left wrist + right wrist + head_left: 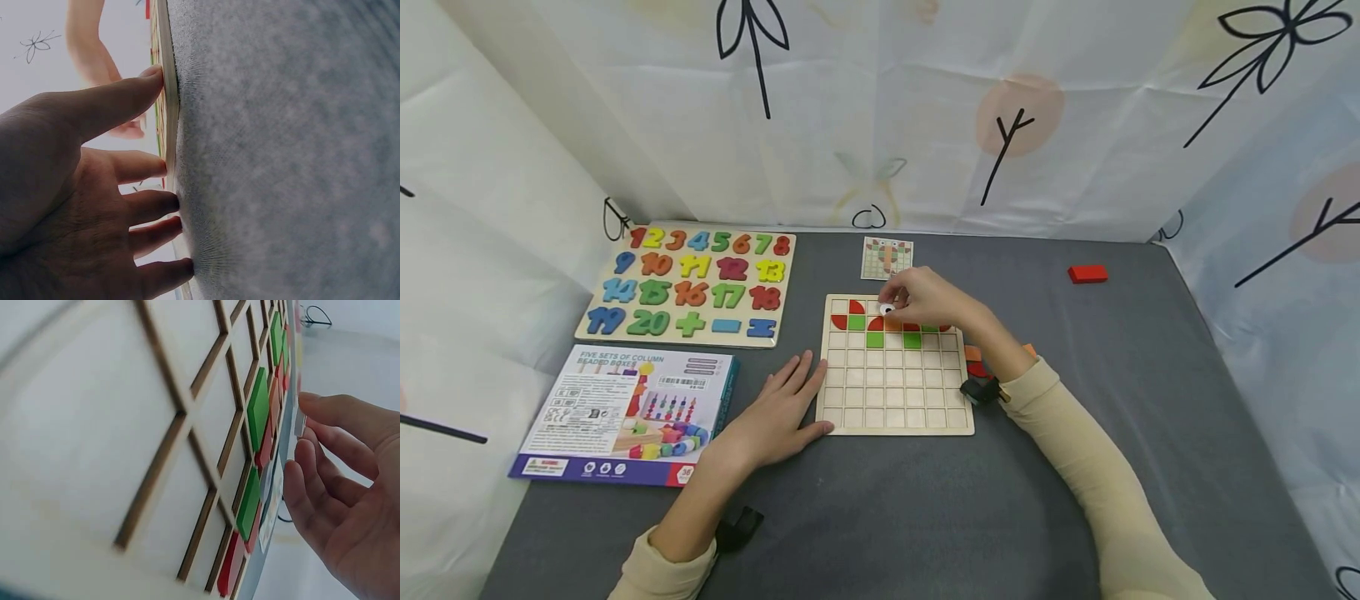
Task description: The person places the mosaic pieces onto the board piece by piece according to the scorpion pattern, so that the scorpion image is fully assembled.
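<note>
Between its thumb and fingers my right hand [928,298] pinches a small white tile [887,309] with a black dot, just over the top rows of a wooden grid board [895,422]. Red, green and orange tiles fill part of those upper rows; the hand hides some of them. In the right wrist view the held white tile [300,423] appears edge-on, near green tiles [257,409]. My left hand [778,421] rests on the table with fingers spread, its thumb and a fingertip touching the board's left edge. A small pattern card [872,260] lies behind the board.
On the left lie a colourful number board [679,335] and a boxed toy set [587,408]. A red block [1087,274] sits at the back right. Orange and red pieces [973,353] lie beside the board's right edge, partly under my right forearm. Printed curtains surround the table.
</note>
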